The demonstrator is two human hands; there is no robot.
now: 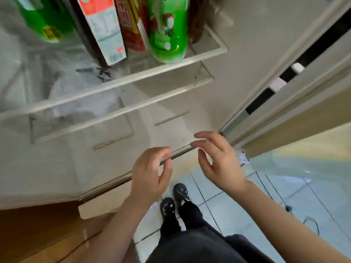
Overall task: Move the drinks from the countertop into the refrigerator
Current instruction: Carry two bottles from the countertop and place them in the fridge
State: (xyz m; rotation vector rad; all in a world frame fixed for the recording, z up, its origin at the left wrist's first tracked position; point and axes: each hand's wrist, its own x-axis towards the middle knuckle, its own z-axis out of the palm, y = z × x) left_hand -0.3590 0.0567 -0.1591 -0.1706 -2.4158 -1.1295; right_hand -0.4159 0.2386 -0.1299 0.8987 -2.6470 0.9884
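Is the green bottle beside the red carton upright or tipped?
Upright: the green bottle stands on its base on the glass shelf.

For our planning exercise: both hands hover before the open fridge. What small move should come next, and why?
Probably draw both hands back and turn for another drink: the left hand and right hand hold nothing, and the green bottle and carton already stand on the shelf.
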